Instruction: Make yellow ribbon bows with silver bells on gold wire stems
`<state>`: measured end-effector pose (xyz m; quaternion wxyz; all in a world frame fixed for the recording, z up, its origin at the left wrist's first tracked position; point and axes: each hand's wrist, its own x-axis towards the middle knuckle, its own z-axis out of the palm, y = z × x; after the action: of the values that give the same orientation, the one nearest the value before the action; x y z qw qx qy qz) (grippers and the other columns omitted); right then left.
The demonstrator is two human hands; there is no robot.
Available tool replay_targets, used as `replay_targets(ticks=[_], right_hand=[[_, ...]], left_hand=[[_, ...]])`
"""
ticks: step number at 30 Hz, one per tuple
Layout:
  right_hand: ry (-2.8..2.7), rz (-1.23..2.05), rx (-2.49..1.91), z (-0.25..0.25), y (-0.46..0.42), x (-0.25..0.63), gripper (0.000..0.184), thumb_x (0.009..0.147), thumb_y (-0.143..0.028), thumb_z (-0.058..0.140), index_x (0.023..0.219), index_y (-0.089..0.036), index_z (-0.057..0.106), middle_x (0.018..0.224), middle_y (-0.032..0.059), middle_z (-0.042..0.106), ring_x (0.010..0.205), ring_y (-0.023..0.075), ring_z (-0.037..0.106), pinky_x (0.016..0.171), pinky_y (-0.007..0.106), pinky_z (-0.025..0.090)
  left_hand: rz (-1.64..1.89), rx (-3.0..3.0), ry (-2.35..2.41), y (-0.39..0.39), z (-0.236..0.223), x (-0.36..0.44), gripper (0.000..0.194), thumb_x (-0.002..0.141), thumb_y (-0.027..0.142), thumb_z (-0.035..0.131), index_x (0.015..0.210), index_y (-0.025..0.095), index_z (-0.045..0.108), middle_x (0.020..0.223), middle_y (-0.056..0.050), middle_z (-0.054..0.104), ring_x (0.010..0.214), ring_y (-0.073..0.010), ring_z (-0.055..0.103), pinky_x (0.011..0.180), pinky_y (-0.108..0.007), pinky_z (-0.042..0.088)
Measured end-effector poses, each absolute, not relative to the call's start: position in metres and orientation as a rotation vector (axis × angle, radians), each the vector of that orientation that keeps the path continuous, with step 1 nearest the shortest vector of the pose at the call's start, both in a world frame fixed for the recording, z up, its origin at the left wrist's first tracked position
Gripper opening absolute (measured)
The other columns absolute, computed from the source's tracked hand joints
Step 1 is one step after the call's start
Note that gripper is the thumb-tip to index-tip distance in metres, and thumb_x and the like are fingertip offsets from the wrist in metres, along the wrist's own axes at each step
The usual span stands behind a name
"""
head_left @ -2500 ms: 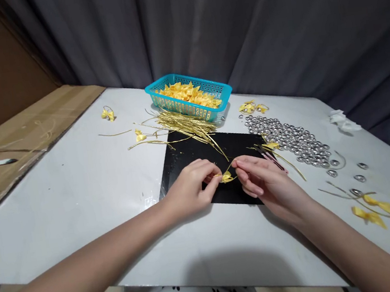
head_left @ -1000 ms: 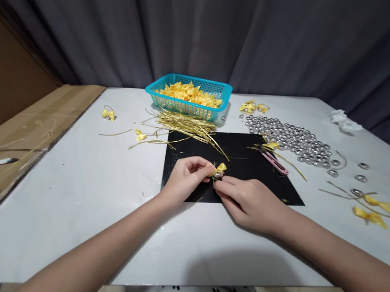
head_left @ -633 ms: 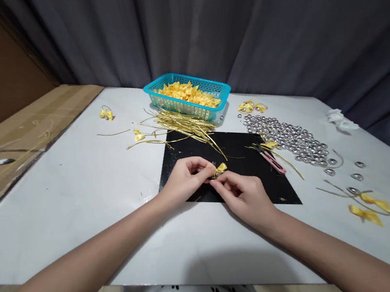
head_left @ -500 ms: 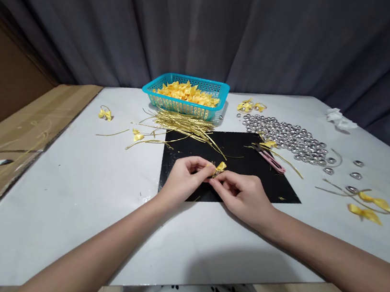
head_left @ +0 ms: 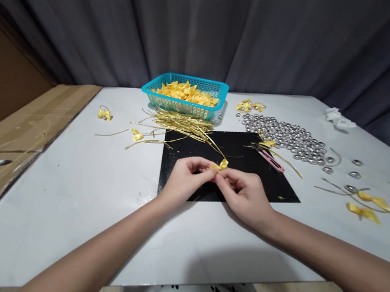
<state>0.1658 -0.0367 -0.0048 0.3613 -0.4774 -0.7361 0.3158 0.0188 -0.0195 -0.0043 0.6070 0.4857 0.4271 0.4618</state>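
Over a black mat [head_left: 242, 146], my left hand [head_left: 188, 178] pinches a small yellow ribbon bow [head_left: 223, 165] between thumb and forefinger. The fingertips of my right hand [head_left: 243, 190] meet them and pinch at the bow's near side. Most of the bow is covered by fingers, so any cord or bead on it is hidden. Just beyond the hands lies a bundle of gold cords [head_left: 182, 123]. A pink-handled snipper [head_left: 271, 159] rests on the mat's right side.
Behind the cords stands a blue basket [head_left: 224, 94] of yellow bows. Silver beads [head_left: 284, 136] are spread at the right. Loose bows [head_left: 364, 211] with cords lie near the right edge, and white tissue [head_left: 339, 118] is farther back. Cardboard [head_left: 48, 113] borders the left side.
The fingertips have shifted slightly to the right and closer together, the right thumb and forefinger now against the left fingertips. The bow has turned a little; both hands still hold it.
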Motion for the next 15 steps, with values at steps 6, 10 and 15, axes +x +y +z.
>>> replay_targets(ticks=[6,10,15], right_hand=[[-1.85,0.86,-1.232,-0.0044,-0.0367,0.1655,0.026,0.084,-0.029,0.046,0.066,-0.014,0.055,0.056,0.0002,0.047,0.047,0.008,0.037,0.045,0.022,0.03],[-1.829,0.851,-1.209,-0.0059,-0.036,0.1658,0.026,0.084,-0.031,0.047,0.065,-0.015,0.054,0.056,0.0004,0.05,0.047,0.0079,0.039,0.045,0.021,0.032],[-1.836,0.811,-1.19,-0.0073,-0.0349,0.166,0.022,0.084,-0.028,0.048,0.069,-0.014,0.057,0.056,-0.0007,0.049,0.046,0.0073,0.037,0.044,0.021,0.032]], left_hand=[[1.079,1.04,0.969,-0.0198,-0.0004,0.0199,0.004,0.067,0.015,0.066,0.07,0.013,0.068,0.07,-0.002,0.067,0.067,-0.0109,0.059,0.07,-0.025,0.046],[1.085,0.957,0.972,-0.02,0.0046,0.0209,0.006,0.069,0.017,0.065,0.069,0.012,0.069,0.067,-0.001,0.066,0.062,-0.0091,0.056,0.067,-0.023,0.045],[1.071,0.902,1.003,-0.0189,0.0049,0.021,0.01,0.07,0.02,0.065,0.069,0.012,0.07,0.066,-0.001,0.065,0.061,-0.0078,0.054,0.066,-0.022,0.043]])
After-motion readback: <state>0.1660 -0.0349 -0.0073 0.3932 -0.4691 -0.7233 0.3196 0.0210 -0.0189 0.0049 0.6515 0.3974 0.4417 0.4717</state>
